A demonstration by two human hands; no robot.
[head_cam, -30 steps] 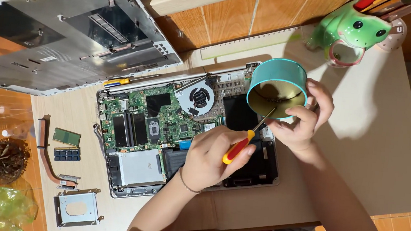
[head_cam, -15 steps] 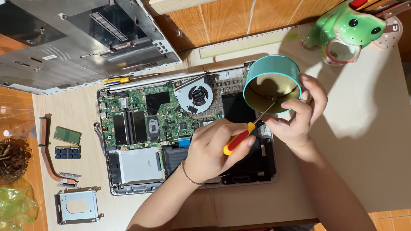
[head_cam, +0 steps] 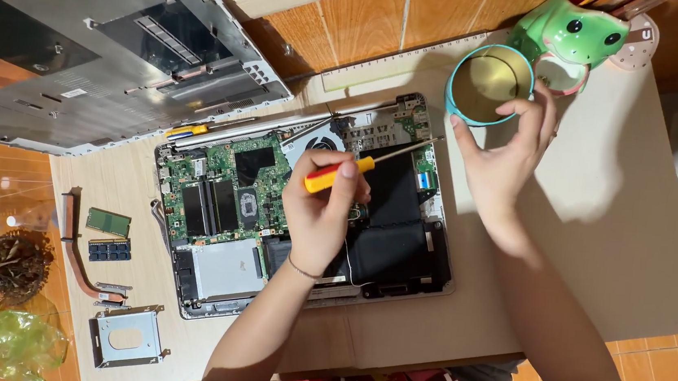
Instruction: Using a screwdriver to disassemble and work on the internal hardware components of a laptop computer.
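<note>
Two hands at work over an opened laptop [head_cam: 304,212], laid bottom-up on the desk [head_cam: 596,237] with the base cover off, mainboard, fan and black battery exposed. Detached grey cover panel [head_cam: 114,48] set aside at upper left, overhanging the desk edge, judged parked clear of the work area. Removed parts grouped at the left of the chassis: metal drive caddy [head_cam: 126,335], copper heat pipe [head_cam: 72,249], two memory modules [head_cam: 109,234]; kept apart from the board, probably to keep them from getting mixed up. Green frog-shaped mug [head_cam: 574,27] at the far right corner.

Teal round tin [head_cam: 489,83], open side up, just beyond the laptop's upper right corner; right hand [head_cam: 505,164] around its near rim, thumb on the left wall, fingers curled over the right wall, gripping lightly. Contents not discernible; likely a holder for small parts.

Left hand [head_cam: 322,209] closed on a screwdriver [head_cam: 361,166], held above the battery region near the fan. Yellow-and-red handle pinched between thumb and fingertips, shaft free. Long axis nearly level, slightly rising; tip pointing right and away, toward the tin, handle end pointing left. Tip clear of any screw, not engaged with the board.
</note>
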